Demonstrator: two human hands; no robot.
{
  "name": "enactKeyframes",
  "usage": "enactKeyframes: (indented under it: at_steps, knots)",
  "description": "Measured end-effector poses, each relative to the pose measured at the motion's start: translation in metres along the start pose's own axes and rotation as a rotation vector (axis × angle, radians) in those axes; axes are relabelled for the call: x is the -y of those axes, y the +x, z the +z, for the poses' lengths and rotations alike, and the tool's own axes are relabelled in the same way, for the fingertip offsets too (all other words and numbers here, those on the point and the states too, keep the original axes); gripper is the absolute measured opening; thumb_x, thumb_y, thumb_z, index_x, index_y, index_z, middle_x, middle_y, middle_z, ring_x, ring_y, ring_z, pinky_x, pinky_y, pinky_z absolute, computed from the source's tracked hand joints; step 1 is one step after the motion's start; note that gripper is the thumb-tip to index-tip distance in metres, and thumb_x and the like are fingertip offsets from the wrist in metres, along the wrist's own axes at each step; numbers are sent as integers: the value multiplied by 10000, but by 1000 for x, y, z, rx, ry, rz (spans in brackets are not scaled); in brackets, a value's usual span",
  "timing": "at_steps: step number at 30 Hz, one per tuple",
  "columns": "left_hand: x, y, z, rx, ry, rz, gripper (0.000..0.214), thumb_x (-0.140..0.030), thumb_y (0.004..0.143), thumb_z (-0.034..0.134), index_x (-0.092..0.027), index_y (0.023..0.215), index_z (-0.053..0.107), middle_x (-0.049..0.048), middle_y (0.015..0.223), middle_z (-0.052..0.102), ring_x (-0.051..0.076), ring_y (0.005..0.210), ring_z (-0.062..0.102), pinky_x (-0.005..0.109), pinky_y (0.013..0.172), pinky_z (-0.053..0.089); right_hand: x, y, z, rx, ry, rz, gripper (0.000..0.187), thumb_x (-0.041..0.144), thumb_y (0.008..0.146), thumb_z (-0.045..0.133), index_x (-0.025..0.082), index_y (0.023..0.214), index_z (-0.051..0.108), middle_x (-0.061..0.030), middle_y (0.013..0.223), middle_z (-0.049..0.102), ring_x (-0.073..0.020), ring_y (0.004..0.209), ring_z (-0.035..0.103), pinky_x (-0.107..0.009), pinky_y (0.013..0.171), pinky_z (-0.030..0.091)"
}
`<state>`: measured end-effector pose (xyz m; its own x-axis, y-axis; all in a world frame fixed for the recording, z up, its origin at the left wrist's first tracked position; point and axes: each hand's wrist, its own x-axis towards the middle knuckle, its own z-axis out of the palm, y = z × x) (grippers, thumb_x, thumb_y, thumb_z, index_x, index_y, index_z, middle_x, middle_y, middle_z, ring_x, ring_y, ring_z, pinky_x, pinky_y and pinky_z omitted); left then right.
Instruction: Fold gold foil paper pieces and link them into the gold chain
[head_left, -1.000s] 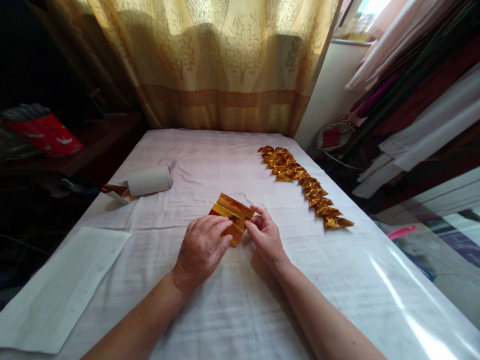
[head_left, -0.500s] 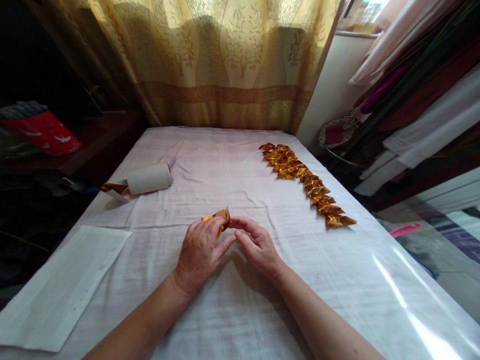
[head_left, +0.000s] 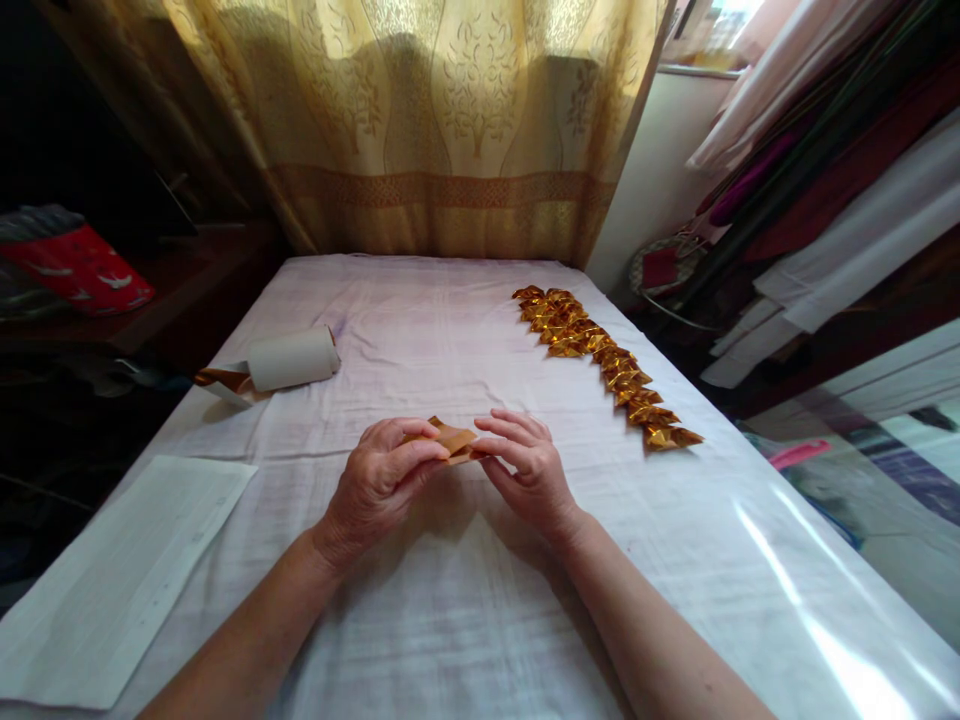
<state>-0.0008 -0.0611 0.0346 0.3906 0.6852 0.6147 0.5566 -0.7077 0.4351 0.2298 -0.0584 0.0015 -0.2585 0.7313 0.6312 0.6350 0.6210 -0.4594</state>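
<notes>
Between my hands, over the middle of the bed-like surface covered with a white sheet (head_left: pixel 420 640), is a folded piece of gold paper (head_left: pixel 454 438) whose matt tan side shows. My left hand (head_left: pixel 386 465) is closed on its left part, thumb in front and fingers behind. My right hand (head_left: pixel 529 462) pinches its right corner between thumb and index finger, the other fingers raised apart. Beyond, to the right, a staggered row of folded gold paper pieces (head_left: pixel 619 370) runs from the back towards the right edge.
At the left edge lies a white roll (head_left: pixel 294 358) with a strip of gold foil (head_left: pixel 217 380) by its end. Nearer me is a flat white sheet of paper (head_left: pixel 127 585). A patterned curtain (head_left: pixel 465 120) hangs behind; clothes (head_left: pixel 840 240) hang at right.
The gold paper has turned, so more of its tan side faces up. My left hand has shifted left, and my right hand now grips the right corner.
</notes>
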Motion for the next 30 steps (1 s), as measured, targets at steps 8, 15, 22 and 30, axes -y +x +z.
enactKeyframes:
  at_steps: [8, 15, 22, 30]
  knots:
    - [25, -9, 7, 82, 263, 170, 216, -227, 977, 493, -252, 980, 707, 38, 986, 743, 190, 984, 639, 373, 937, 480, 14, 5, -4, 121, -109, -165, 172, 190, 936, 557, 274, 966, 704, -30, 1119, 750, -218, 1101, 651, -415, 1010, 394]
    - [17, -30, 6, 269, 329, 95, 167, -158, 914, 537, -220, 961, 685, 56, 1006, 699, 218, 976, 606, 379, 899, 472, 19, -1, 6, 423, -238, -200, 137, 146, 912, 579, 207, 824, 664, -28, 779, 719, -170, 723, 615, -305, 718, 394]
    - [11, -43, 4, 293, 289, -48, 105, -290, 936, 597, -220, 907, 671, 26, 881, 686, 202, 836, 603, 342, 781, 446, 15, -5, 9, 398, -186, -136, 143, 192, 934, 572, 210, 847, 684, -39, 794, 723, -181, 739, 630, -300, 708, 425]
    - [11, -32, 14, 327, 338, -292, 129, -286, 923, 583, -195, 865, 654, 42, 857, 698, 225, 825, 622, 356, 760, 435, -3, -10, 14, 296, -47, 180, 148, 232, 864, 651, 215, 998, 712, -56, 898, 748, -202, 830, 675, -308, 760, 491]
